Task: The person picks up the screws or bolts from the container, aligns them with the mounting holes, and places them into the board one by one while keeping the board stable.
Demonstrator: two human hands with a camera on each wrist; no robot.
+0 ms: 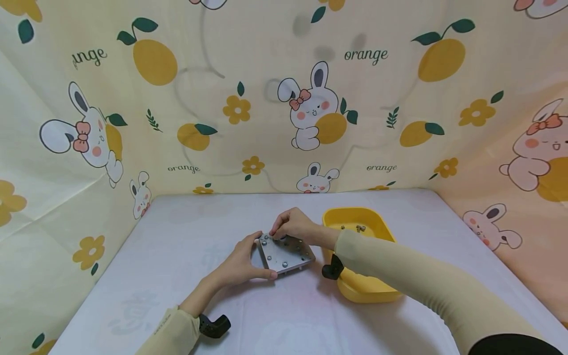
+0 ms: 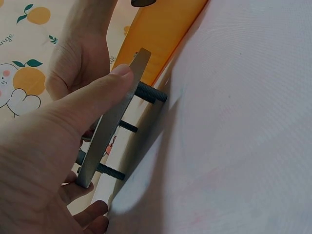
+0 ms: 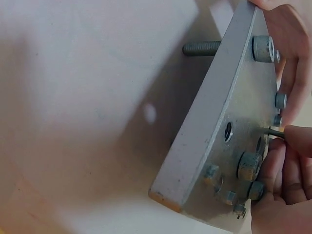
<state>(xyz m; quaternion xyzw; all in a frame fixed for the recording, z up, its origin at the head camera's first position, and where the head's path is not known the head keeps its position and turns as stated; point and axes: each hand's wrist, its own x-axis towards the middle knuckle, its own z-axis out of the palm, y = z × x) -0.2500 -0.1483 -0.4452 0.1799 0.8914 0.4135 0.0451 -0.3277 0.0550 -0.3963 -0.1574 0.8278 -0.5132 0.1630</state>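
Your left hand grips the grey metal plate (grey bolts seated, holes remain); your right hand pinches a thin grey screw.

Grips a flat grey metal plate, tilted, in the bare left hand, with dark threaded metal bolts projecting.

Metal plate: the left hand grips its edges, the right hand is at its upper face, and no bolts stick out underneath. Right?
Bolts do stick out underneath: the left wrist view shows threaded shafts below the metal plate. The left hand grips its edges, and the right hand is at its upper face.
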